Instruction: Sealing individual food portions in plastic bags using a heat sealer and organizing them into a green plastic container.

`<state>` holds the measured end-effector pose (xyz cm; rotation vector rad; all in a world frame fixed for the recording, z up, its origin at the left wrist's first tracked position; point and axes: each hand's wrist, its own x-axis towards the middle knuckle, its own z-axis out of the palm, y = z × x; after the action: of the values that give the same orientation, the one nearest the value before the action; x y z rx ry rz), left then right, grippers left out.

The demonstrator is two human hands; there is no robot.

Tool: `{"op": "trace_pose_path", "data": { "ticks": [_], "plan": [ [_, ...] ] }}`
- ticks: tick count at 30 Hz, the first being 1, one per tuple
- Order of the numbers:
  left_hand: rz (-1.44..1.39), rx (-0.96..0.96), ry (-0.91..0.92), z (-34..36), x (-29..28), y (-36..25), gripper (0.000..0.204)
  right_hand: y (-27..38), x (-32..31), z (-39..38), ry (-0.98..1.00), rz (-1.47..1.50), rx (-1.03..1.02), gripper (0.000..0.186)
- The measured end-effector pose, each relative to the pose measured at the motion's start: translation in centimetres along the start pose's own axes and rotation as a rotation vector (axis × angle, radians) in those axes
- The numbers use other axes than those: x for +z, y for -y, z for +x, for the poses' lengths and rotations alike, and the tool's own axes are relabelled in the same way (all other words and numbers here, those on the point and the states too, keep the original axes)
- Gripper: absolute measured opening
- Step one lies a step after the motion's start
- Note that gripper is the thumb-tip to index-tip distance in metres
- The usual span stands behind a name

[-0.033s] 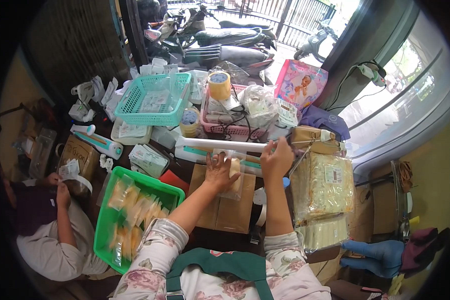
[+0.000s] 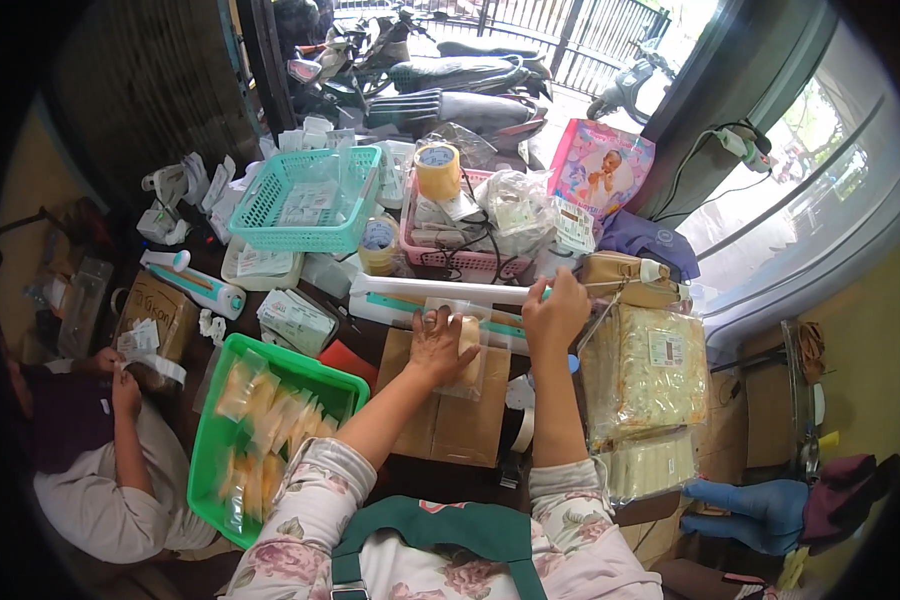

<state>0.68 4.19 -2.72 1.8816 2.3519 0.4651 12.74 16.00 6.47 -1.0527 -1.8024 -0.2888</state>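
The clear packet (image 2: pixel 469 370) lies on the cardboard box (image 2: pixel 470 430), partly covered by the spread left hand (image 2: pixel 439 344), its far end unclear against the sealer (image 2: pixel 384 309). The right hand (image 2: pixel 556 310) curls around the white arm's (image 2: pixel 455 290) end, fingertips hidden from me; bags (image 2: pixel 518 218) half bury the pink basket (image 2: pixel 470 265).

Daylight glares up top, corners fading to black.

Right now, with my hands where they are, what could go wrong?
Your left hand is close to the white bar that your right hand holds, so it might get pinched if the bar drops. The clear packet under your left hand could wrinkle if that hand shifts. The yellow tape roll perched at the pink basket might topple if knocked.
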Motion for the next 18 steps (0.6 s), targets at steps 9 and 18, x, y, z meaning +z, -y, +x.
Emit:
{"op": "trace_pose_path", "data": {
  "ticks": [9,18],
  "plan": [
    [0.023,-0.055,0.064,-1.5,-1.2,-2.0,0.085,-3.1,3.9,-1.0,0.744,-0.239,0.226,0.022],
    [0.047,-0.077,0.231,-1.1,-2.2,-2.3,0.098,-3.4,4.6,-1.9,0.848,-0.201,0.36,0.027]
  ]
}}
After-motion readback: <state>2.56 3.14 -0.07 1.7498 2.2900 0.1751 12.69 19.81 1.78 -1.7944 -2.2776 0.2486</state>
